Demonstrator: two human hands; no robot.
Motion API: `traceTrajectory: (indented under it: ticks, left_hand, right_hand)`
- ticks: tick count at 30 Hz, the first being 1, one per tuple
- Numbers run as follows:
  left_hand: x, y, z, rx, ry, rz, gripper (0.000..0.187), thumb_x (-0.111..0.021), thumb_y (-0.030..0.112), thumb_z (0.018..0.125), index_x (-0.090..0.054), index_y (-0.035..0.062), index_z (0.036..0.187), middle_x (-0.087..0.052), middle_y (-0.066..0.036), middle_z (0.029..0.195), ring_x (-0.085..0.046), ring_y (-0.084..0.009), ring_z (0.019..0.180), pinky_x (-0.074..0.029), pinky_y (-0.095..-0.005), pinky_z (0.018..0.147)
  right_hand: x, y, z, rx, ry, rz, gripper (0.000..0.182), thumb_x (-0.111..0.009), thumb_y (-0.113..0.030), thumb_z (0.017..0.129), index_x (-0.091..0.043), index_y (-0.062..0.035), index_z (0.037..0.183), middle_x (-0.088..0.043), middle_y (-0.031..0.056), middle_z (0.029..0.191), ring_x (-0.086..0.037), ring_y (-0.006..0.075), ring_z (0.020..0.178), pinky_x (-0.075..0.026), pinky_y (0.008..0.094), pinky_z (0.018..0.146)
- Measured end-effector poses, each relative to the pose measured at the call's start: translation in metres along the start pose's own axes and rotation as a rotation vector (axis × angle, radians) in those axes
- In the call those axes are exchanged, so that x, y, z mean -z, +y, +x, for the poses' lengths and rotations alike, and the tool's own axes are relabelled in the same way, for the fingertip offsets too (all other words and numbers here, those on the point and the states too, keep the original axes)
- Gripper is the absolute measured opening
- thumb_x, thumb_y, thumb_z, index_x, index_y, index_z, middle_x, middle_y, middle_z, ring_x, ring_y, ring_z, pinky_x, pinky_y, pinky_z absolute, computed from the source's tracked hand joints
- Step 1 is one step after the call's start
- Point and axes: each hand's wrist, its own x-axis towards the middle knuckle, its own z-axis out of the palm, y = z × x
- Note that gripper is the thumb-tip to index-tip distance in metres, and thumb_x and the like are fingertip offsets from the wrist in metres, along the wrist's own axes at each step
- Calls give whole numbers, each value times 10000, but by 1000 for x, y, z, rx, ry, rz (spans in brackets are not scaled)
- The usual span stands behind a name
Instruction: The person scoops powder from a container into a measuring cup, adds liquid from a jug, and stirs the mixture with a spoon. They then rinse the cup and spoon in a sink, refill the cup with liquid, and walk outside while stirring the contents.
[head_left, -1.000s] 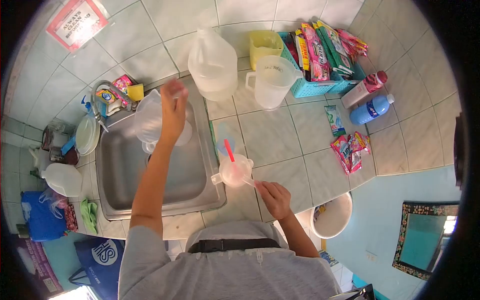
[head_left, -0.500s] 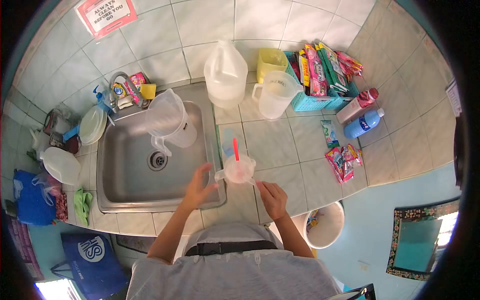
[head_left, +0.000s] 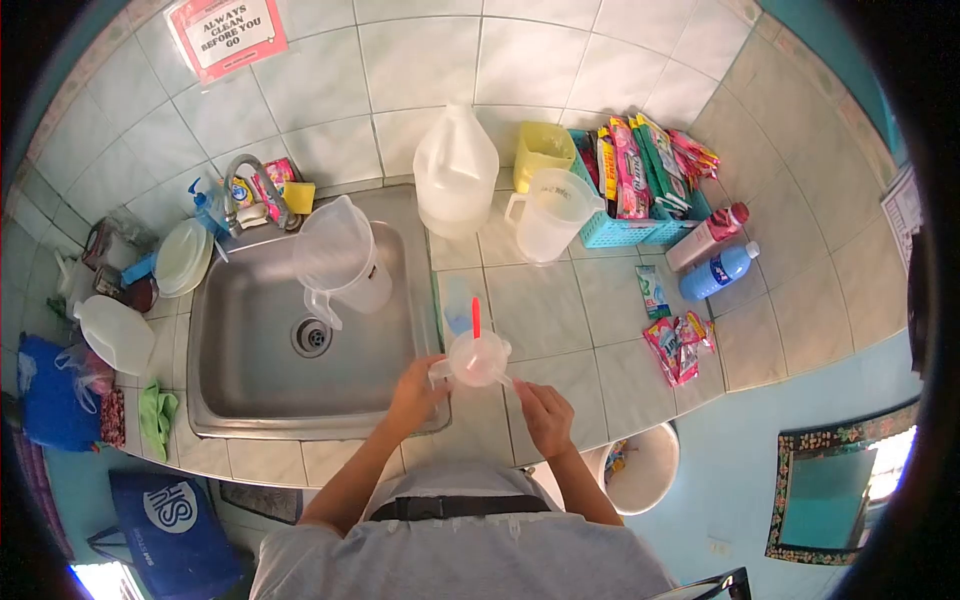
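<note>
Over the counter just right of the sink stands a small translucent plastic jug point(head_left: 478, 360), its inside looking pale pink. A red stick point(head_left: 476, 316) rises from its far side. My left hand point(head_left: 416, 395) is closed at the jug's handle on the left. On the opposite side my right hand point(head_left: 546, 414) pinches a thin pale handle point(head_left: 507, 382) that reaches to the jug's rim; I cannot tell what the handle belongs to. A faint bluish clear item point(head_left: 458, 314) lies behind the jug.
A large clear pitcher point(head_left: 345, 262) leans in the steel sink point(head_left: 260, 400). Behind stand a big white jug point(head_left: 455, 175), a measuring pitcher point(head_left: 552, 220) and turquoise baskets point(head_left: 615, 232) of sachets. Bottles point(head_left: 720, 270) and pink sachets point(head_left: 680, 345) are at right; a bin point(head_left: 655, 470) is below.
My left hand, spread open beside the jug before, has moved right and closed at its handle. My right hand keeps its pinch. The whole view has shifted slightly.
</note>
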Motion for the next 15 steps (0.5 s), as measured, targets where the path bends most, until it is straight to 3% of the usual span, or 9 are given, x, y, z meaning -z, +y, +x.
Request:
traceTrajectory:
  ticks: [4, 7, 10, 15]
  left_hand:
    - [-4, -13, 2, -33, 12, -42, 462, -655, 163, 726, -475, 24, 1128, -546, -170, 1086, -523, -323, 1011, -412, -383, 868]
    - [-4, -15, 2, 17, -19, -67, 474, -678, 182, 713, -478, 30, 1115, -546, -159, 1064, -528, -302, 999, -415, -374, 865]
    - [-7, -20, 6, 47, -37, -70, 475, -708, 203, 703, -484, 38, 1089, -544, -130, 1029, -536, -256, 977, -417, -354, 855]
    - [-6, -22, 12, 41, -60, -55, 424, -713, 211, 692, -486, 33, 1003, -548, -125, 959, -545, -258, 926, -424, -356, 809]
  right_hand:
    - [-14, 11, -4, -125, 59, 177, 255, -572, 5, 784, -598, -30, 1035, -615, 85, 803, -579, 189, 641, -459, 276, 549]
    - [-7, 4, 19, -734, 138, 718, 207, -517, -119, 876, -583, -21, 1046, -613, 59, 779, -554, 125, 628, -407, 227, 506]
    - [-12, 28, 59, -939, 109, 956, 254, -498, -213, 896, -568, -29, 1055, -597, 31, 744, -509, 80, 592, -352, 198, 475]
    - [-65, 79, 107, -1044, -39, 1024, 288, -526, -269, 879, -554, -36, 1045, -572, 19, 696, -447, 55, 516, -326, 194, 452]
